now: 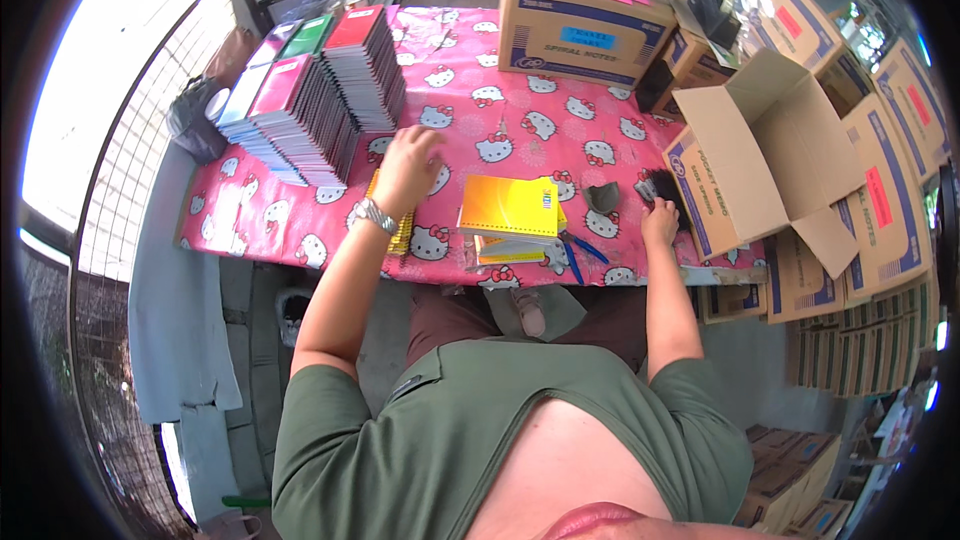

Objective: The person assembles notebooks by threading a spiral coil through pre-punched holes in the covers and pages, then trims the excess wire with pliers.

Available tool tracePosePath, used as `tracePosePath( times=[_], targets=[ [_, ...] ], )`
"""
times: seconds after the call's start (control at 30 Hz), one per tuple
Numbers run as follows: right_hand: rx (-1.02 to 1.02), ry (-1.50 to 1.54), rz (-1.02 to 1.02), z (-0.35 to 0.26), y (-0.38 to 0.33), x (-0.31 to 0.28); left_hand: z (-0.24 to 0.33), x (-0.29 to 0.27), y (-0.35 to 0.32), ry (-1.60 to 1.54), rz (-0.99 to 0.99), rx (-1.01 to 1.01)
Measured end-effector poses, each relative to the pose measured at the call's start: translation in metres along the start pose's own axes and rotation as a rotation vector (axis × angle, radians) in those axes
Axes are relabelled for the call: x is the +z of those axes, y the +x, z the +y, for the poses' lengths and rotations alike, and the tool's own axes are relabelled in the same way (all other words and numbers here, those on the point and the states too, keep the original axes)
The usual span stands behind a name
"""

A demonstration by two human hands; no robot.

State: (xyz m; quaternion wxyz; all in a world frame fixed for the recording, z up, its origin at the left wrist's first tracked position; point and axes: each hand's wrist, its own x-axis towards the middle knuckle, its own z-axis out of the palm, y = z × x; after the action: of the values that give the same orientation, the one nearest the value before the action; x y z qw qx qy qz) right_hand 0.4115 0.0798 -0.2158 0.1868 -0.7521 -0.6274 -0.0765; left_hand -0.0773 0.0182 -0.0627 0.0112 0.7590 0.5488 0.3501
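My left hand [408,168] is over the table, fingers apart and slightly bent, with nothing seen in it. Beneath its wrist lies a yellow spiral notebook stack [401,238], partly covered by the forearm. My right hand [660,223] has its fingers closed on a dark, bristly brush [662,188] near the table's right side. Between the hands sits a short pile of yellow spiral notebooks [510,208], its layers not quite aligned. Blue-handled pliers [582,252] lie against that pile's right side. A small dark grey piece [602,197] rests between the pile and the brush.
Tall stacks of spiral notebooks [300,115] in red, green and pale covers stand at the left. A cardboard carton [585,38] occupies the back, while an open box [720,190] and several more cartons crowd the right. The pink patterned tablecloth [470,110] covers the table.
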Motion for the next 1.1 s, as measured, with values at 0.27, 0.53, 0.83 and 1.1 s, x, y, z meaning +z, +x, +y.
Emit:
tracePosePath(
  times=[0.27, 0.53, 0.83, 1.1],
  targets=[
    [-0.105, 0.027, -0.137, 0.017, 0.016, -0.010, 0.132, 0.011, -0.011, 0.159, -0.568, 0.371],
    [-0.250, 0.586, 0.011, -0.039, 0.026, -0.082, 0.126, -0.012, 0.023, -0.066, -0.669, 0.278],
    [-0.596, 0.997, -0.210, -0.148, -0.040, -0.187, 0.121, -0.005, 0.028, 0.000, -0.761, 0.321],
    [-0.559, 0.957, -0.109, -0.168, -0.048, -0.201, 0.130, 0.000, 0.028, 0.046, -0.323, 0.351]
  ],
)
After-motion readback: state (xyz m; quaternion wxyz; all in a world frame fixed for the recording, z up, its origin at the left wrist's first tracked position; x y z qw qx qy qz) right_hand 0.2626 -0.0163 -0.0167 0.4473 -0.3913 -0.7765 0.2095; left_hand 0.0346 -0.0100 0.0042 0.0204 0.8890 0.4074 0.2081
